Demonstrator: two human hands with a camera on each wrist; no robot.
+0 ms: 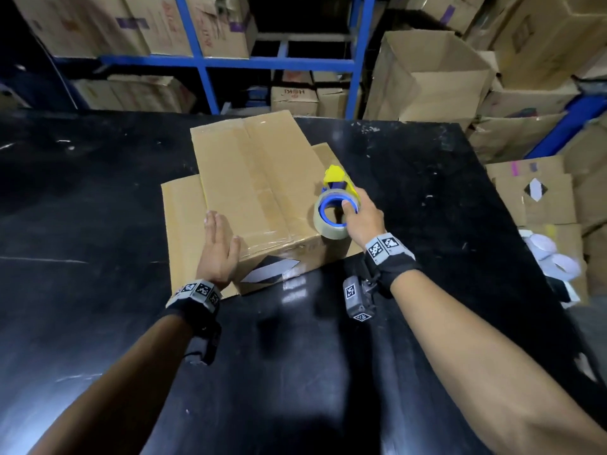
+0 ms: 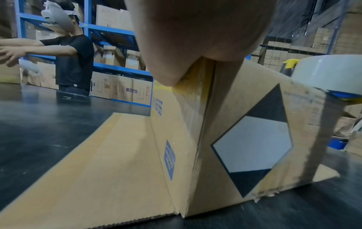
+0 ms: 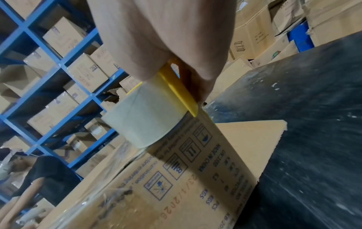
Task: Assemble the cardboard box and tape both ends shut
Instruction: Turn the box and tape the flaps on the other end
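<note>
A brown cardboard box (image 1: 259, 188) stands on the black table (image 1: 98, 205), its top flaps closed with clear tape along the seam. Its lower flaps (image 2: 94, 162) spread flat on the table at both sides. My left hand (image 1: 218, 247) lies flat, fingers straight, on the box's near left corner. My right hand (image 1: 359, 215) grips a yellow tape dispenser (image 1: 338, 183) with a roll of clear tape (image 3: 145, 122), thumb in the blue core. The roll rests on the box's right top edge. A black and white diamond label (image 2: 254, 144) marks the near side of the box.
Blue shelving (image 1: 203, 60) loaded with cartons stands behind the table. Open and stacked cartons (image 1: 427, 77) crowd the right side. Another person in a black shirt (image 2: 74, 62) works at the far left of the table. White rolls (image 1: 555, 254) lie past the right edge.
</note>
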